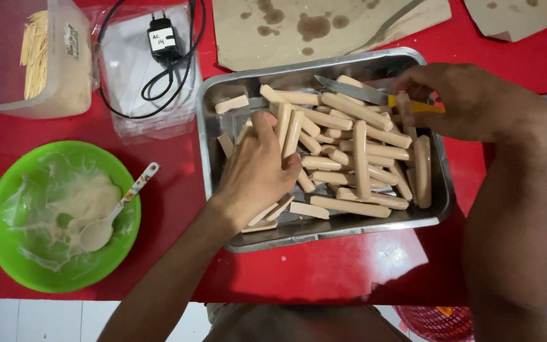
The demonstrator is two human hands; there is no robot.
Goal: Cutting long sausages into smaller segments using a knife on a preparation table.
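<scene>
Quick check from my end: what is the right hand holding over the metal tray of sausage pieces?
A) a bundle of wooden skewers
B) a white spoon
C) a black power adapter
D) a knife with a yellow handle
D: the right hand grips a steel-bladed knife with a yellow handle above the rectangular metal tray of pale sausage pieces.

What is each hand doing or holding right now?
Left hand: fingers closed around sausage pieces in the metal tray.
Right hand: gripping a yellow-handled knife.
</scene>
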